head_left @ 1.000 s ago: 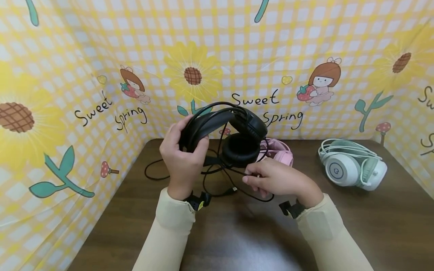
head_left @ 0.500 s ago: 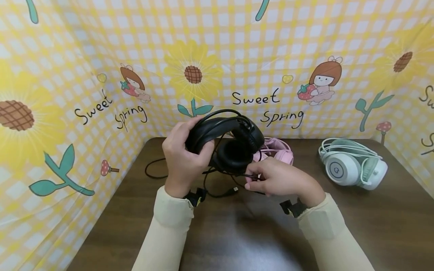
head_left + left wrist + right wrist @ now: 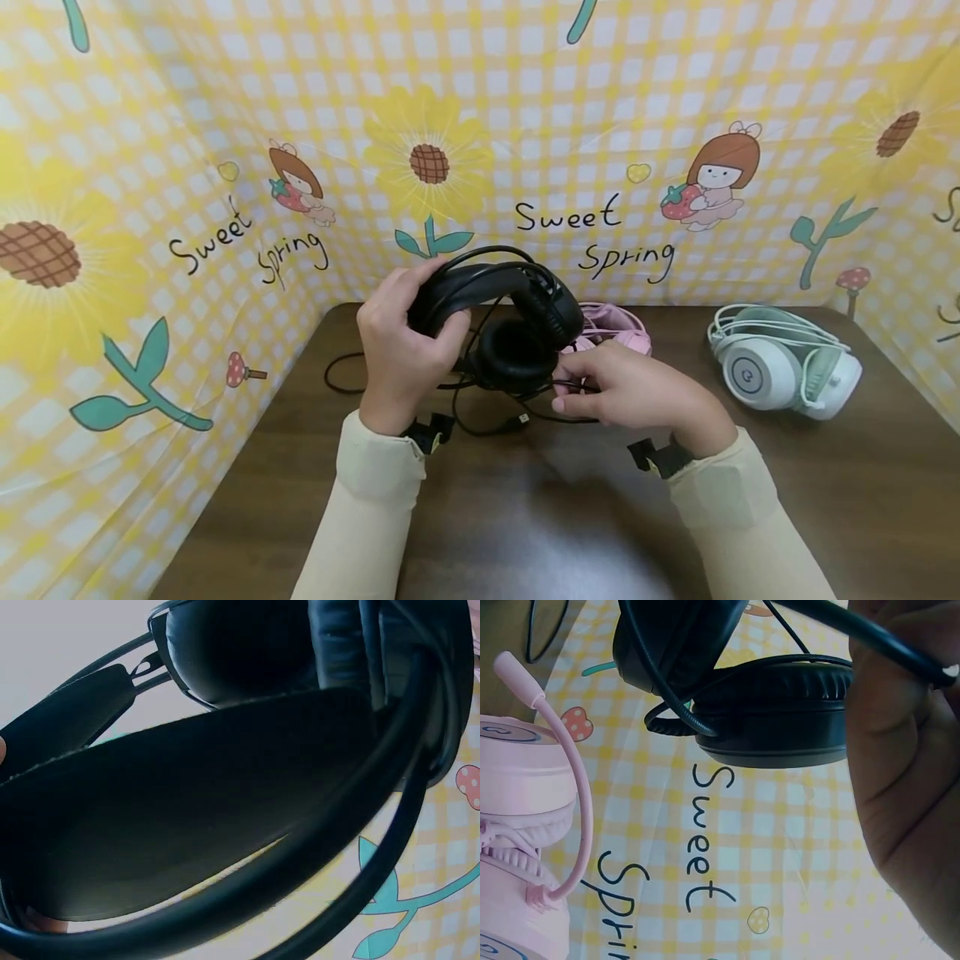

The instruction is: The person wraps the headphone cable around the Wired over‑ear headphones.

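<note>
Black headphones (image 3: 516, 354) are raised over the table in the head view, tilted, with both ear cups to the right. My left hand (image 3: 401, 346) grips their padded headband between thumb and fingers; in the left wrist view that headband (image 3: 187, 802) fills much of the picture. Beside the lower ear cup, my right hand (image 3: 633, 387) pinches the black cable (image 3: 870, 637), which runs between its fingertips in the right wrist view. Loops of this cable hang below the cups, and its USB plug (image 3: 519, 422) lies near the tabletop.
A pink headset (image 3: 636, 340) with a boom microphone (image 3: 521, 681) sits behind my right hand, partly covered. Farther right rests a mint-and-white headset (image 3: 757, 375) with its cord wound around it. A yellow checked cloth (image 3: 480, 125) walls the brown table (image 3: 480, 517) at back and sides.
My left hand has lowered and turned the headphones slightly, bringing the ear cups lower. The right hand has shifted a little to the right, keeping the cable pinched.
</note>
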Tool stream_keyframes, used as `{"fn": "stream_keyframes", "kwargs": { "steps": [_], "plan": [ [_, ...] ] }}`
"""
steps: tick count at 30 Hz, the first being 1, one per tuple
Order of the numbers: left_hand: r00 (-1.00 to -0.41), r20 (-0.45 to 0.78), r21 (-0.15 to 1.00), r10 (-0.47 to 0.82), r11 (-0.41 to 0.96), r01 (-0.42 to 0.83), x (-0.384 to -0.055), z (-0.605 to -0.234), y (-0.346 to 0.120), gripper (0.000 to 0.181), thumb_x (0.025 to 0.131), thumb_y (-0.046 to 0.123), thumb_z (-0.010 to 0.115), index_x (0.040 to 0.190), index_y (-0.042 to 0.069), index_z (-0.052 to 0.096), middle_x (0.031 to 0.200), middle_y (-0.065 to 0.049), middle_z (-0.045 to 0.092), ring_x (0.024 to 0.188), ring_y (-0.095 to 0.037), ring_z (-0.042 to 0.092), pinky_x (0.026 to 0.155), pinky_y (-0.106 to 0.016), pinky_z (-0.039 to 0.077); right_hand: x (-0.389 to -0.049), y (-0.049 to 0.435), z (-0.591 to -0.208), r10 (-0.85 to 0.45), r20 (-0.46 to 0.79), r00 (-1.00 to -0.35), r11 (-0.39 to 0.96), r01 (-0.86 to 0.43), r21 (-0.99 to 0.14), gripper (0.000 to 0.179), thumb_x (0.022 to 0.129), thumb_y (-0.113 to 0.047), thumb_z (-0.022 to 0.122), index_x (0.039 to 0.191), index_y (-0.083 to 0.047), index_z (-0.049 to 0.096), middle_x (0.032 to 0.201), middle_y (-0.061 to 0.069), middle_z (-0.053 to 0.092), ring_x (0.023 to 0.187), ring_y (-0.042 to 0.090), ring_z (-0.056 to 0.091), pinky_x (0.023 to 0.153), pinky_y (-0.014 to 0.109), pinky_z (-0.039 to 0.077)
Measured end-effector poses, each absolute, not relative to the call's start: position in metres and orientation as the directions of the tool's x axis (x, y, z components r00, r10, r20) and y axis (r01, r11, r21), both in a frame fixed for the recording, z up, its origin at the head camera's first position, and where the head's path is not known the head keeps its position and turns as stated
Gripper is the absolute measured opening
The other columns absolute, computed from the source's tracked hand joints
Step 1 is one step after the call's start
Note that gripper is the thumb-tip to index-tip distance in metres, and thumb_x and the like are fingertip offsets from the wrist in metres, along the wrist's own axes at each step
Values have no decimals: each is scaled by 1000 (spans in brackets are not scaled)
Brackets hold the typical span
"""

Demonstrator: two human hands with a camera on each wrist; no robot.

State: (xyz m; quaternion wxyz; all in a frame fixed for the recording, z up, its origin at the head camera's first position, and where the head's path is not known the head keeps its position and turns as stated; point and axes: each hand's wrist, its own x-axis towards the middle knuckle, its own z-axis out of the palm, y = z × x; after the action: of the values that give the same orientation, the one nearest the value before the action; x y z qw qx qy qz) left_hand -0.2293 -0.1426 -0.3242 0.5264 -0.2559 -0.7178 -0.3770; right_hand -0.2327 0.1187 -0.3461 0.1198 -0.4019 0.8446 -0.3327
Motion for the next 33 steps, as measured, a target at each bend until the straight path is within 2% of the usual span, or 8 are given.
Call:
{"fn": "stream_keyframes", "kwargs": {
  "steps": [9, 19, 21, 24, 27, 33],
  "plan": [
    [-337, 941, 285, -21, 584, 760, -228, -324, -149, 36, 80, 23, 61, 109, 6, 73, 89, -6, 70, 73, -18, 60, 61, -38, 46, -235, 123, -345, -766, 206, -608, 406, -707, -579, 11, 93, -24, 67, 84, -26, 62, 72, -12, 51, 63, 6, 51, 58, 26, 43],
    [-362, 932, 305, -1, 545, 781, -227, -321, -152, 35, 81, 23, 62, 111, 8, 73, 90, -5, 70, 72, -16, 59, 62, -34, 45, -233, 132, -339, -718, 227, -658, 436, -680, -590, 9, 90, -22, 71, 85, -27, 65, 77, -13, 57, 73, 7, 53, 66, 30, 45],
    [-368, 930, 308, 6, 536, 786, -227, -320, -153, 34, 81, 22, 62, 110, 8, 73, 91, -5, 70, 72, -16, 60, 62, -33, 45, -233, 134, -338, -712, 234, -662, 434, -677, -595, 9, 90, -22, 71, 85, -27, 66, 75, -14, 57, 77, 7, 52, 71, 29, 43],
    [-375, 927, 310, 16, 529, 790, -227, -319, -155, 34, 82, 23, 63, 110, 7, 73, 92, -5, 70, 72, -16, 60, 61, -33, 44, -233, 134, -338, -705, 255, -661, 429, -685, -589, 10, 89, -23, 73, 84, -29, 67, 71, -15, 57, 75, 8, 51, 75, 31, 38],
    [-384, 923, 315, 26, 524, 791, -227, -319, -156, 33, 82, 23, 63, 110, 8, 74, 92, -5, 70, 71, -16, 59, 61, -31, 43, -234, 135, -338, -701, 264, -663, 422, -684, -595, 10, 88, -24, 73, 82, -30, 68, 68, -14, 56, 70, 9, 51, 72, 31, 37],
    [-412, 909, 331, 56, 502, 799, -225, -318, -158, 34, 79, 19, 65, 110, 9, 74, 91, -3, 71, 71, -15, 60, 61, -28, 43, -235, 139, -339, -684, 257, -683, 412, -651, -637, 9, 87, -22, 75, 81, -27, 70, 68, -12, 60, 63, 10, 51, 58, 27, 43]
  ]
}}
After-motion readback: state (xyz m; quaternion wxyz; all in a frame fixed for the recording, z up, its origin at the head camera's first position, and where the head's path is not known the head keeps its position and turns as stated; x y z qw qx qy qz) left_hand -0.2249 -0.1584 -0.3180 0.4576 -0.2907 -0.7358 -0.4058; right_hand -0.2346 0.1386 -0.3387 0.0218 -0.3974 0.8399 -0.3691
